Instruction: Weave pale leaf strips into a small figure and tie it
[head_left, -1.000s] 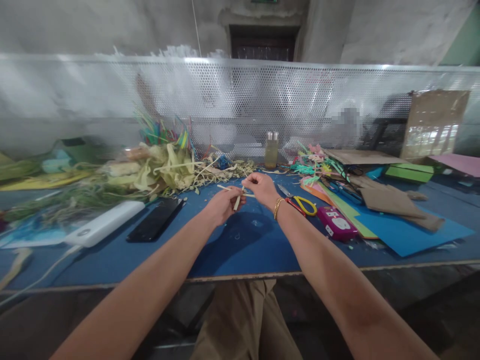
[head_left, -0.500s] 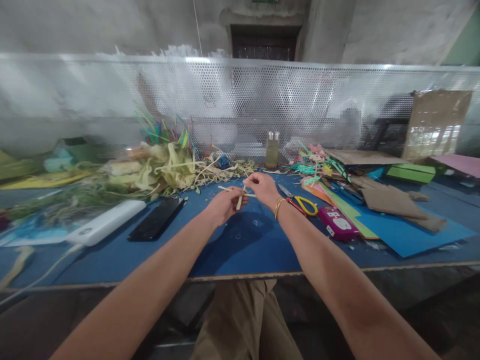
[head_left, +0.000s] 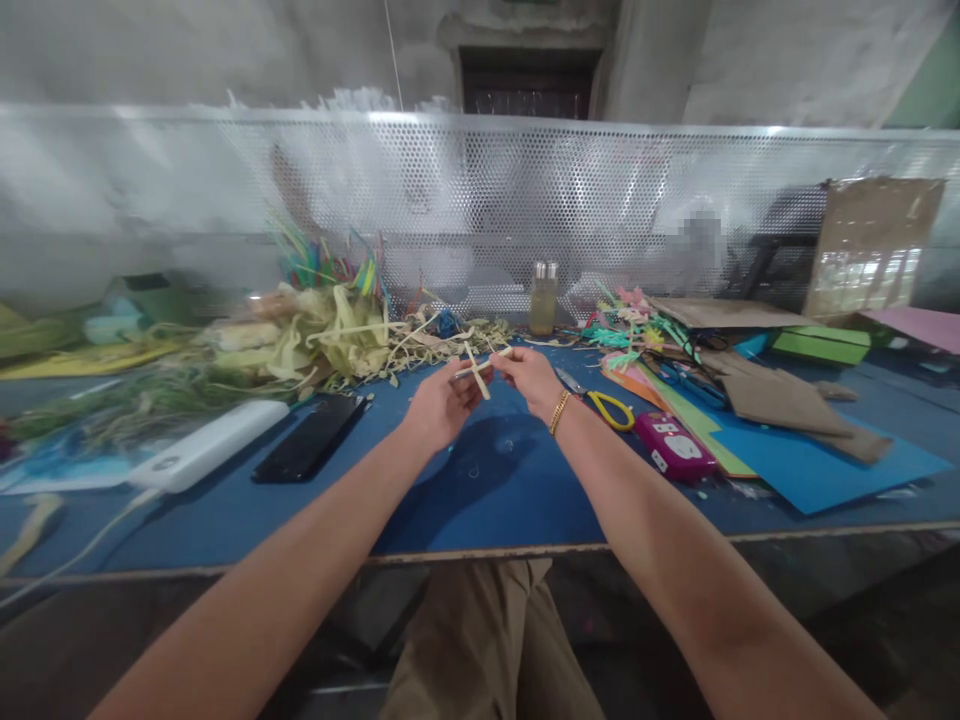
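Pale yellowish strips, which look like dried leaf or husk, cross each other in an X between my two hands, above the blue tabletop. My left hand has its fingers curled under and around the left side of the crossed strips. With thumb and forefinger, my right hand pinches the right end of one strip. Its wrist wears a gold bracelet. Just right of that wrist lie yellow-handled scissors, partly hidden by the forearm.
Pale husks and loose strips are heaped at the back left. A white power bank with a cable and a black phone lie left. A purple box, blue paper and cardboard lie right. A bottle stands behind.
The crossed strips have turned and show more plainly between the hands. My right hand has gone from above their middle to a strip's right end. My left hand has shifted slightly left.
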